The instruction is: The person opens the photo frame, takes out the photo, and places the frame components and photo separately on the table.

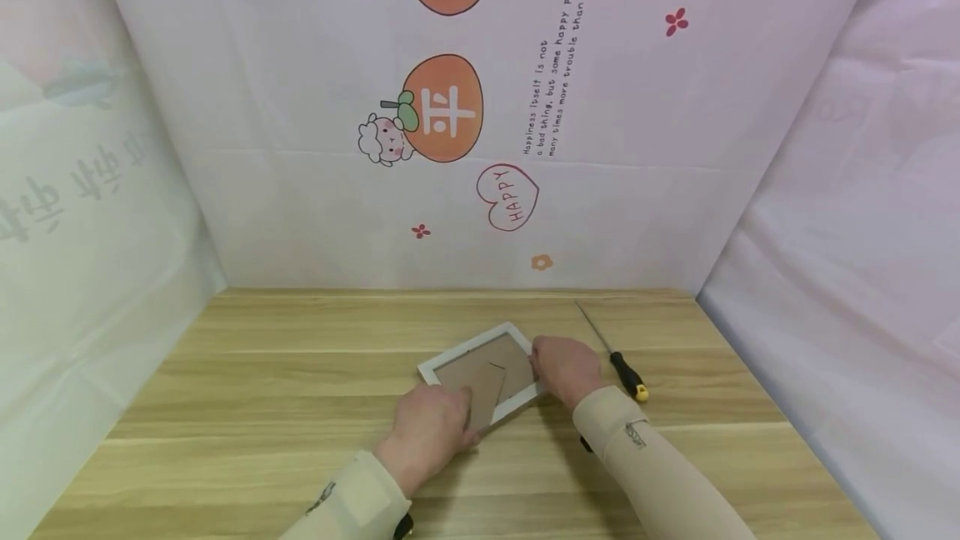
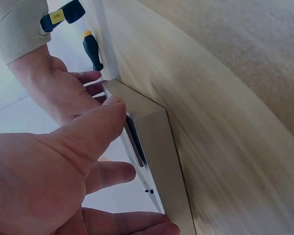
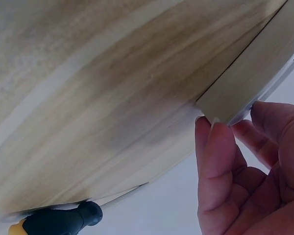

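A white picture frame (image 1: 519, 401) lies back side up on the wooden table, turned at an angle. Its brown backing board (image 1: 465, 363) sits inside the border, with a stand flap (image 1: 487, 390) on it. My left hand (image 1: 431, 432) holds the frame's near left part, thumb at the wooden side (image 2: 154, 142) and fingers reaching over the back. At the right end, my right hand (image 1: 567, 367) grips the frame by its corner; in the right wrist view the fingertips (image 3: 220, 139) press against that corner and the thumb lies along the edge.
To the right of my right hand lies a screwdriver (image 1: 626, 375) with a black and yellow handle, its shaft pointing away. A printed white cloth (image 1: 637, 190) hangs behind the wooden table (image 1: 300, 407), and pale cloths hang at both sides.
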`<control>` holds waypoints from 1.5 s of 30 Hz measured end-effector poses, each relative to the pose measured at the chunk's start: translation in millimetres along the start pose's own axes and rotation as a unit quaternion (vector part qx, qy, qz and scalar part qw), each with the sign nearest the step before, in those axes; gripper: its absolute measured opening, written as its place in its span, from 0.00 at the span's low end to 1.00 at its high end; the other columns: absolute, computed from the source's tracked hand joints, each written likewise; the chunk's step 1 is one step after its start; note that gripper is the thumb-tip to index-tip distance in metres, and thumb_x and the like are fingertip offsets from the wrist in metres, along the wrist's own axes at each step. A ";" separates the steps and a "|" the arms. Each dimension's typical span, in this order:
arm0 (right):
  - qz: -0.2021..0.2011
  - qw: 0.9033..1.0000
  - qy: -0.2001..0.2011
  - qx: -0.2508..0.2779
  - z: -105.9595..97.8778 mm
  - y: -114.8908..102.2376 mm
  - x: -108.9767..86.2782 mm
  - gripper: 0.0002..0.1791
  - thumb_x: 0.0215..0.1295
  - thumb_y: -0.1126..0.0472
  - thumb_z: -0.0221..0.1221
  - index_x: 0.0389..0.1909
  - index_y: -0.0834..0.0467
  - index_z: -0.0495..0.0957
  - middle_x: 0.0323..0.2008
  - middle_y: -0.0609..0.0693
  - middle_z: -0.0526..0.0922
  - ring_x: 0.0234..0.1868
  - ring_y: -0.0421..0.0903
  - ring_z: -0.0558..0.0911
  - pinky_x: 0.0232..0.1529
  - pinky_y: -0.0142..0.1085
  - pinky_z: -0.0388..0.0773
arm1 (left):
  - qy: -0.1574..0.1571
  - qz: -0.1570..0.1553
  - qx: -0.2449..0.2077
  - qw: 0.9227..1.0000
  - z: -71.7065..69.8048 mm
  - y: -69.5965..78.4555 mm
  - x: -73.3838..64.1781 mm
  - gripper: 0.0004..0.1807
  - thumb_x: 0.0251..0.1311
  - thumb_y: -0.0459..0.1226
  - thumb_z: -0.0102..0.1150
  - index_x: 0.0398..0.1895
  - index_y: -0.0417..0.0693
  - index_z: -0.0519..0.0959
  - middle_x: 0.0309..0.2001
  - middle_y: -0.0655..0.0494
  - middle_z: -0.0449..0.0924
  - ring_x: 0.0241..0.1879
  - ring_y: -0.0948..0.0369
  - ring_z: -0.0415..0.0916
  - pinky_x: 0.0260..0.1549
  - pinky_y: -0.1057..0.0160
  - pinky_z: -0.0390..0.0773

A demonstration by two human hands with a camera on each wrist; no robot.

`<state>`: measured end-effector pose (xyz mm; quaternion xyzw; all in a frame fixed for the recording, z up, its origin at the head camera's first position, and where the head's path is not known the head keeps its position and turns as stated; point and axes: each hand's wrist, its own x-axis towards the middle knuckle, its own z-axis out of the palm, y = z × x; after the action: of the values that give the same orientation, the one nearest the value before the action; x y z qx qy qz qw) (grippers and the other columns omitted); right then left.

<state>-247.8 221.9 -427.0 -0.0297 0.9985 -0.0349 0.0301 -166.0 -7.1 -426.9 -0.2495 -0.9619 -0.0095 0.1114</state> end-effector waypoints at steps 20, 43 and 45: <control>0.049 0.998 -0.003 0.033 -11.8 7.5 1.7 0.14 0.77 0.52 0.55 0.45 0.61 0.79 0.25 0.52 0.78 0.24 0.47 0.76 0.20 0.38 0.73 | -0.028 -0.034 -0.055 0.998 -13.7 -8.5 5.4 0.22 0.45 0.50 0.82 0.26 0.51 0.76 0.19 0.60 0.75 0.19 0.63 0.71 0.14 0.61 0.74; 0.029 0.995 -0.071 0.071 -4.5 -5.4 -39.4 0.26 0.77 0.44 0.49 0.19 0.54 0.74 0.19 0.50 0.72 0.21 0.46 0.70 0.22 0.38 0.68 | -0.102 -0.017 -0.134 0.986 -2.9 -40.7 33.4 0.39 0.44 0.37 0.84 0.60 0.36 0.76 0.44 0.44 0.84 0.39 0.52 0.81 0.41 0.52 0.85; 0.026 0.995 -0.065 0.068 -4.0 -6.3 -38.9 0.27 0.78 0.44 0.50 0.18 0.53 0.73 0.18 0.49 0.72 0.20 0.45 0.69 0.20 0.37 0.67 | -0.098 -0.013 -0.128 0.987 -1.4 -40.7 32.9 0.33 0.44 0.38 0.84 0.53 0.39 0.77 0.37 0.49 0.82 0.34 0.55 0.78 0.37 0.54 0.84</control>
<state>-209.0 218.3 -420.3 -0.0040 0.9902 -0.0995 0.0977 -213.4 -27.1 -416.8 -0.2488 -0.9622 -0.1093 -0.0161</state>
